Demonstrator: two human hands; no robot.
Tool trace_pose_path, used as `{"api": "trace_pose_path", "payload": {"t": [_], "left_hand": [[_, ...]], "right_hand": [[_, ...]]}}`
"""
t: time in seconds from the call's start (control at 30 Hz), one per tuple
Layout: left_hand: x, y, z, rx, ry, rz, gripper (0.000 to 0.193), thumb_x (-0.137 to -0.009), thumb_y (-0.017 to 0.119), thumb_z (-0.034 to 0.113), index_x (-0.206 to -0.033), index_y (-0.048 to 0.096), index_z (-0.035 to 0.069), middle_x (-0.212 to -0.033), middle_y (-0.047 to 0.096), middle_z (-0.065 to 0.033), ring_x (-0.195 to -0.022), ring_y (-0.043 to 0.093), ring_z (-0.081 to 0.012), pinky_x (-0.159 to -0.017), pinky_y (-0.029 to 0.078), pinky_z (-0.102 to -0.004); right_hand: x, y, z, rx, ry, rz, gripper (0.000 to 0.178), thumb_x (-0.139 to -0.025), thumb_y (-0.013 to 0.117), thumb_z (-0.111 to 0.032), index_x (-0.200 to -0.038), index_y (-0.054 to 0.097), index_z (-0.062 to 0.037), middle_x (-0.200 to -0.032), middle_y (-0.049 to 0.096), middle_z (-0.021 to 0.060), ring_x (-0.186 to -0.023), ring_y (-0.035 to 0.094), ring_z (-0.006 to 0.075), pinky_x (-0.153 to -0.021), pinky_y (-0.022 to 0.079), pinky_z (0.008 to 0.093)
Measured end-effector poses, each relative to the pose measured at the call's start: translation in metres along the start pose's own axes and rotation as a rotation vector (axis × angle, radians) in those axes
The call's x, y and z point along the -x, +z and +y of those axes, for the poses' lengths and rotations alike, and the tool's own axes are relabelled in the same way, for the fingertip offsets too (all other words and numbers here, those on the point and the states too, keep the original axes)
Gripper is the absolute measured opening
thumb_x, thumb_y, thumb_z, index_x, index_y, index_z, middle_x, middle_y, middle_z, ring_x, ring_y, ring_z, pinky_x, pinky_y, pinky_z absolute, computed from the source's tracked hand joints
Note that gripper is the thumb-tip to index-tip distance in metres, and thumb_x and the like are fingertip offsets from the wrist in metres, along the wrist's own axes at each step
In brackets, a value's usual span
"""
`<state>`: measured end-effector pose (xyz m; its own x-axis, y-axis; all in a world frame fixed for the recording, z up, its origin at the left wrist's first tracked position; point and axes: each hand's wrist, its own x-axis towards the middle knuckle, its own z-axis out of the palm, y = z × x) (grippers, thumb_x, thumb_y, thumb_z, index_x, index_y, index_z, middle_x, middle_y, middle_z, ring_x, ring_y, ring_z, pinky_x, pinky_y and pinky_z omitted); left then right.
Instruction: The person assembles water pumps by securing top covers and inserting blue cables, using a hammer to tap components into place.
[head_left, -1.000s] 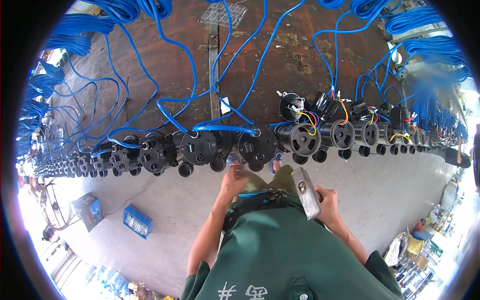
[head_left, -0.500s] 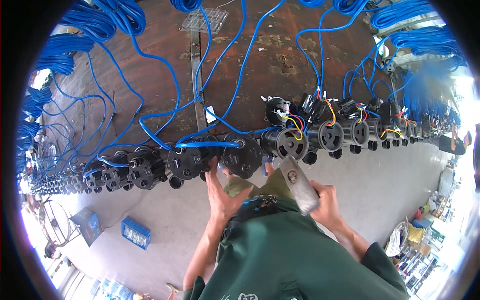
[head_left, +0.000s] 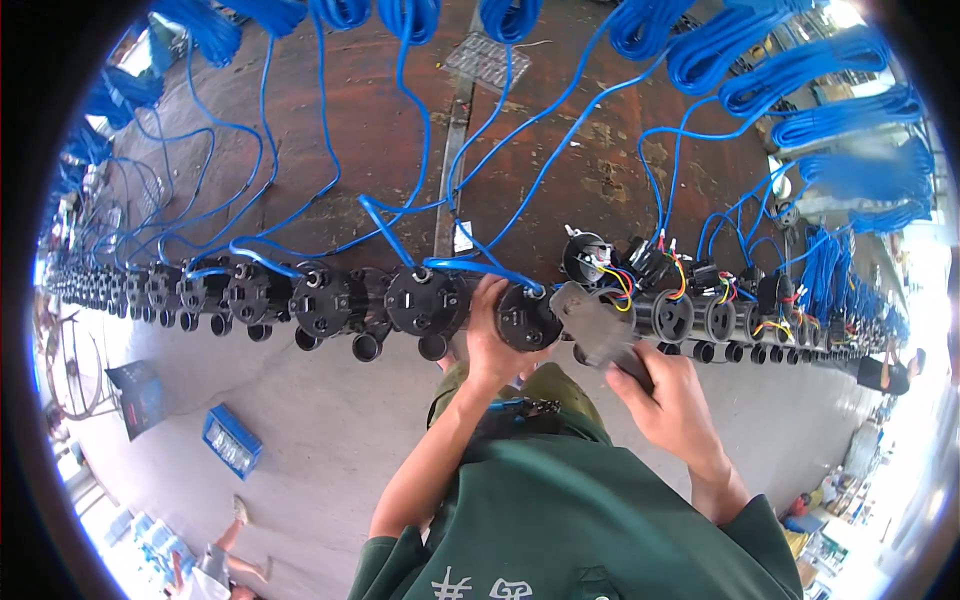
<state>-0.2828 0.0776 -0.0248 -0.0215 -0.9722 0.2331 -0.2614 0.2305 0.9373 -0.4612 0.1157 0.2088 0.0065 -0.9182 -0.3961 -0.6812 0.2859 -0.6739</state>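
Evidently, the left hand [head_left: 489, 345] cups a black, round-capped cylinder [head_left: 526, 322] at the reddish-brown worktop's [head_left: 545, 215] near edge; the cylinder looks stiff, best steadied by its barrel. By that edge, the right hand [head_left: 672, 402] grips a grey, block-headed hammer [head_left: 592, 325], probably head-heavy, by its handle.

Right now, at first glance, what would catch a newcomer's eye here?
Bundled blue cables line the far side of the brown table, with a long row of black cylinders along its near edge. At the middle, the right hand grips a grey hammer, while the left hand clasps one cylinder. Colourful wires show above and right of the hammer.
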Motion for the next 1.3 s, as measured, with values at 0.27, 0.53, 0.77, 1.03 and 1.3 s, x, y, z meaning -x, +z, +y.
{"api": "trace_pose_path", "payload": {"t": [0.27,0.53,0.77,1.03,1.3], "left_hand": [[0.0,0.006,-0.014,0.126,-0.007,0.011,0.104,-0.048,0.097,0.019,-0.138,0.05,-0.001,-0.142,0.054,-0.0221,-0.131,0.056,-0.0406,-0.112,0.045,-0.0454],[-0.004,-0.01,-0.001,0.004,0.027,-0.068,0.106,-0.046,0.098,0.015,-0.139,0.048,0.0,-0.143,0.052,-0.0212,-0.131,0.054,-0.0393,-0.112,0.045,-0.0465],[-0.005,-0.003,-0.003,-0.014,0.081,-0.048,0.102,-0.054,0.098,0.026,-0.139,0.048,-0.003,-0.142,0.054,-0.0221,-0.128,0.057,-0.037,-0.111,0.046,-0.0452],[-0.003,-0.007,-0.009,-0.113,0.211,-0.053,0.089,-0.062,0.092,0.018,-0.138,0.051,-0.002,-0.141,0.056,-0.0207,-0.129,0.058,-0.0353,-0.11,0.047,-0.0413],[0.003,-0.005,-0.011,0.033,0.01,-0.034,0.095,-0.059,0.096,0.023,-0.139,0.051,-0.001,-0.144,0.057,-0.0198,-0.129,0.061,-0.034,-0.109,0.049,-0.0416]], "right_hand": [[-0.027,0.069,0.028,0.263,-0.056,-0.071,0.039,-0.1,0.069,-0.038,-0.109,0.068,0.0003,-0.073,0.065,0.0244,-0.076,0.069,0.044,-0.065,0.052,0.0473],[0.021,0.009,-0.005,-0.204,-0.029,0.021,0.026,-0.097,0.07,-0.022,-0.092,0.065,0.003,-0.066,0.06,0.0197,-0.058,0.059,0.0332,-0.058,0.046,0.0406],[-0.001,0.046,0.055,0.071,0.101,0.07,0.042,-0.101,0.069,-0.037,-0.097,0.062,0.005,-0.072,0.065,0.0265,-0.067,0.066,0.0457,-0.061,0.049,0.0522],[0.008,0.023,-0.011,-0.182,-0.262,0.031,0.037,-0.1,0.07,-0.035,-0.101,0.066,0.0021,-0.073,0.067,0.0236,-0.072,0.069,0.0446,-0.063,0.05,0.0497],[-0.029,0.046,0.025,-0.036,-0.133,-0.114,0.043,-0.102,0.066,-0.04,-0.095,0.068,0.0022,-0.072,0.067,0.0215,-0.066,0.067,0.0396,-0.062,0.049,0.0461]]}}
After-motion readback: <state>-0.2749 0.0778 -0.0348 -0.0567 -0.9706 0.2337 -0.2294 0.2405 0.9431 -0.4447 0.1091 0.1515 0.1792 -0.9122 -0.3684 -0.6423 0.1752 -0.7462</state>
